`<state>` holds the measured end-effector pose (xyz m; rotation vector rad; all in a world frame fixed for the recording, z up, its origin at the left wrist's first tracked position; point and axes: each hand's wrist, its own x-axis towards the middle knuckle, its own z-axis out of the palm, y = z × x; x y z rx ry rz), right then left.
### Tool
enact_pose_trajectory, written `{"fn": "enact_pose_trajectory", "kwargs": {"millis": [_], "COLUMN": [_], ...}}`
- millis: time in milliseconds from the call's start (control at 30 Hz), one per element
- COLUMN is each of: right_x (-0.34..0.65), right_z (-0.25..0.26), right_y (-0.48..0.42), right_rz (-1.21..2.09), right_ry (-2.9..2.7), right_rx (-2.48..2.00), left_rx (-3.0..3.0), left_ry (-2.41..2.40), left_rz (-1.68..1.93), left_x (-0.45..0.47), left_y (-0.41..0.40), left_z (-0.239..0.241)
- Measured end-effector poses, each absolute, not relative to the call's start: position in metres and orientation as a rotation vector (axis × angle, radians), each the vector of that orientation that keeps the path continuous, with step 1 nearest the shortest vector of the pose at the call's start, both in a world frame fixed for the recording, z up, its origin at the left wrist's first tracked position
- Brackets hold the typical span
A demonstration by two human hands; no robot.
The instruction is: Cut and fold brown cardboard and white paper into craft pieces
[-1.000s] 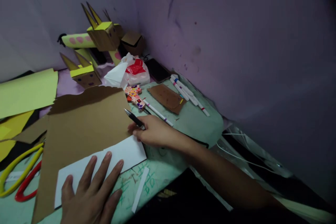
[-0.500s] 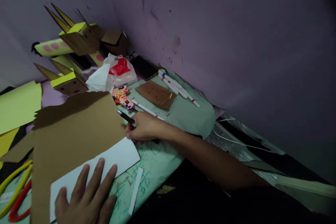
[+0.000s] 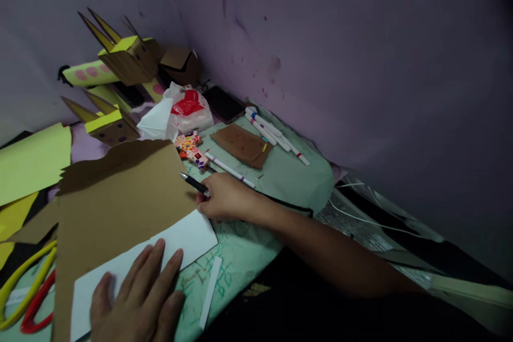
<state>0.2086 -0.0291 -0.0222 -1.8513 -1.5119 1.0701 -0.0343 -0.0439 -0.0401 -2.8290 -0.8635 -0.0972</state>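
Observation:
My left hand [image 3: 138, 294] lies with fingers spread on a white piece of paper or card [image 3: 192, 235]. That white piece rests along the near edge of a large brown cardboard sheet [image 3: 128, 197], whose far edge is torn and wavy. A black pen [image 3: 195, 184] is gripped in my right hand [image 3: 224, 196], its silver end pointing left over the cardboard. The fingers of this hand touch the white piece's right corner; some of them are hidden beneath the hand. A narrow white strip [image 3: 210, 291] lies on the green table cover just right of my left hand.
Yellow-and-red-handled scissors [image 3: 24, 283] lie at the left, below yellow paper [image 3: 36, 160]. Behind the cardboard stand box-shaped cardboard figures [image 3: 130, 59], a plastic bag [image 3: 192, 112] and a phone [image 3: 223, 103]. Several markers [image 3: 276, 131] and brown cardboard pieces [image 3: 242, 144] lie toward the wall.
The view has shifted slightly, so most things sit a little further right. The fingers of my left hand are somewhat closer together. My right hand keeps the pen at the cardboard's right edge.

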Motion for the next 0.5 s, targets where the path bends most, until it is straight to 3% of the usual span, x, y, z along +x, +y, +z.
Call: {"fn": "enact_pose_trajectory", "kwargs": {"millis": [133, 500], "right_x": [0.208, 0.209], "right_z": [-0.021, -0.022], "right_y": [-0.030, -0.033], "right_rz": [1.083, 1.219], "right_ry": [-1.480, -1.394], "right_rx": [-1.859, -1.782], "left_rx": [-2.997, -2.925], "left_ry": [-0.646, -0.943], "left_rz": [-0.198, 0.076], "left_x": [-0.031, -0.003], "left_y": [-0.033, -0.045], "left_z": [-0.040, -0.042]}}
